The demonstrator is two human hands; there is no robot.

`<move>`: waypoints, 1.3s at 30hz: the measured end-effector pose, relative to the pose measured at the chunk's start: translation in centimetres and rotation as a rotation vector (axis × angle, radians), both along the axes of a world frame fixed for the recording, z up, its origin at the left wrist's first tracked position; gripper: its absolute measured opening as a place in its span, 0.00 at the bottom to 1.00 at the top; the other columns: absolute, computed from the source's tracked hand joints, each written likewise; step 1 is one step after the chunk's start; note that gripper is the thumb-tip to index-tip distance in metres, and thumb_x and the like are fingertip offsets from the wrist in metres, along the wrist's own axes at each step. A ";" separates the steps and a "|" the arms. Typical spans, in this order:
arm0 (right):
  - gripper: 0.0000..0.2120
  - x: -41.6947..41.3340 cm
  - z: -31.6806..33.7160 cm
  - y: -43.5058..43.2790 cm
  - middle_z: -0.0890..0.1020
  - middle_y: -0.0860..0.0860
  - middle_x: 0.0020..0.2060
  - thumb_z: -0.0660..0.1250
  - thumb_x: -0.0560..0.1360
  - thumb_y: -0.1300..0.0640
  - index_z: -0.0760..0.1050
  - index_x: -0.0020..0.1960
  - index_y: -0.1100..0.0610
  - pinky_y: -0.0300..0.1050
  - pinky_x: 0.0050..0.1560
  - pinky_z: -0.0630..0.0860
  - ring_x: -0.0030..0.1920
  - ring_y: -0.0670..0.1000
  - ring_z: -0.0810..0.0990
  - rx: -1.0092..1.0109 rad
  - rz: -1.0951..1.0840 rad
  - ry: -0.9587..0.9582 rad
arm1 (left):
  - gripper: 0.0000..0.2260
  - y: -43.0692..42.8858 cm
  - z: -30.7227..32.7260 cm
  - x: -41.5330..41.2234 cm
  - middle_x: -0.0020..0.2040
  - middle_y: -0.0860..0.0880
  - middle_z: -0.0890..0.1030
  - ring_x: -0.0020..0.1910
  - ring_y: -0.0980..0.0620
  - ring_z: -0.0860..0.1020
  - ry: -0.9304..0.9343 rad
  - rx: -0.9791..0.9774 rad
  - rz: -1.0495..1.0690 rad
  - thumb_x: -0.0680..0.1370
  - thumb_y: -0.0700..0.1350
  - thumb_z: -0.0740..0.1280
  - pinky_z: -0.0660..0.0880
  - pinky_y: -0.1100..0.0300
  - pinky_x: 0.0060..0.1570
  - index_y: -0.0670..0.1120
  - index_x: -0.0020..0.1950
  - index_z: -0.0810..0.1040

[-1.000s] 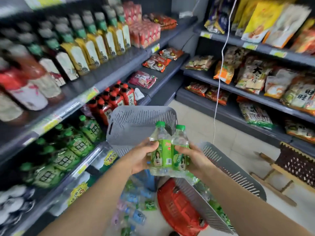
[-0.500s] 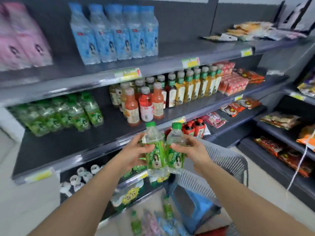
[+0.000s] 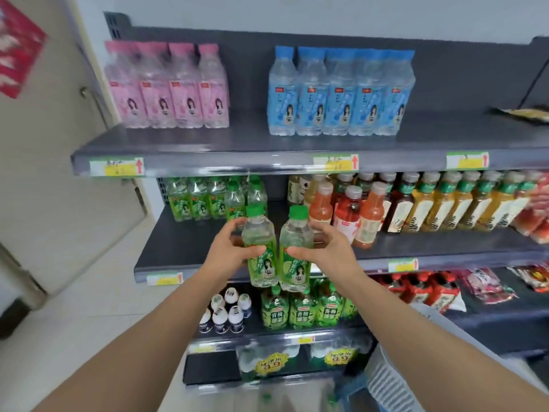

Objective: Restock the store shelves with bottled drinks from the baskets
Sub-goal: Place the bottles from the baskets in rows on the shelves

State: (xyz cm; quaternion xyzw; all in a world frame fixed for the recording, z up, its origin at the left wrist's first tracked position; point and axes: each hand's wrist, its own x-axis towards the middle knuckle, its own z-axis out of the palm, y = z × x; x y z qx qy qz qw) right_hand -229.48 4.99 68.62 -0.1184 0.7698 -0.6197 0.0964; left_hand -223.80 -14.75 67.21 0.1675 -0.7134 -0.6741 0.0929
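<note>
The left hand [image 3: 230, 252] gripped the left bottle [image 3: 258, 233] and the right hand [image 3: 326, 251] gripped the right bottle [image 3: 295, 234], both upright, side by side, near the middle shelf [image 3: 178, 248], whose green bottles [image 3: 202, 200] stood far left and juices [image 3: 347, 215] right.

Bright, even indoor light; wide-angle bending at edges, motion blur softening corners and bottom.
</note>
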 end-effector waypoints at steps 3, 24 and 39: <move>0.34 -0.9 -0.4 -2.8 0.80 0.48 0.56 0.83 0.60 0.54 0.74 0.64 0.53 0.45 0.57 0.75 0.57 0.48 0.78 0.045 0.038 0.036 | 0.29 -2.2 -0.5 -0.2 0.53 0.44 0.81 0.51 0.44 0.81 -0.005 -0.039 0.035 0.67 0.38 0.79 0.79 0.42 0.52 0.54 0.62 0.72; 0.32 -9.6 -6.4 -15.3 0.82 0.53 0.56 0.82 0.60 0.63 0.73 0.60 0.53 0.51 0.61 0.77 0.57 0.51 0.81 0.022 0.069 -0.057 | 0.31 -16.3 -6.4 -10.4 0.55 0.47 0.80 0.54 0.46 0.79 -0.072 -0.286 0.297 0.65 0.40 0.80 0.76 0.50 0.56 0.45 0.64 0.71; 0.33 -12.6 -8.4 -17.7 0.81 0.51 0.55 0.81 0.61 0.64 0.72 0.62 0.51 0.44 0.58 0.77 0.55 0.49 0.81 0.018 0.074 -0.100 | 0.30 -19.2 -8.9 -16.3 0.57 0.46 0.81 0.55 0.47 0.79 -0.064 -0.212 0.289 0.64 0.35 0.79 0.77 0.52 0.55 0.45 0.63 0.73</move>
